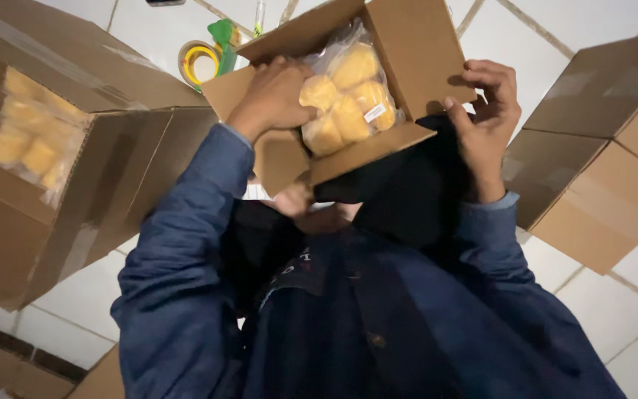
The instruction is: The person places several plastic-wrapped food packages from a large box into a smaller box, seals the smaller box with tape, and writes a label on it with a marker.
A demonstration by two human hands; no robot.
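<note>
Your left hand (275,96) presses the clear bag of yellow pieces (348,92) into the small cardboard box (407,52); your right hand (485,111) pinches a flap. The bag sits inside; flaps stand open, untaped.

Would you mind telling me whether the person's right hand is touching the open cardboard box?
Touching. The head view shows the right hand gripping the cardboard box by its side flap, thumb against the edge and fingers curled over it.

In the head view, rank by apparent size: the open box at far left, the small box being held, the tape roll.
1. Open box at far left, though it may sit nearer the camera.
2. Held small box.
3. Tape roll, clearly smallest.
</note>
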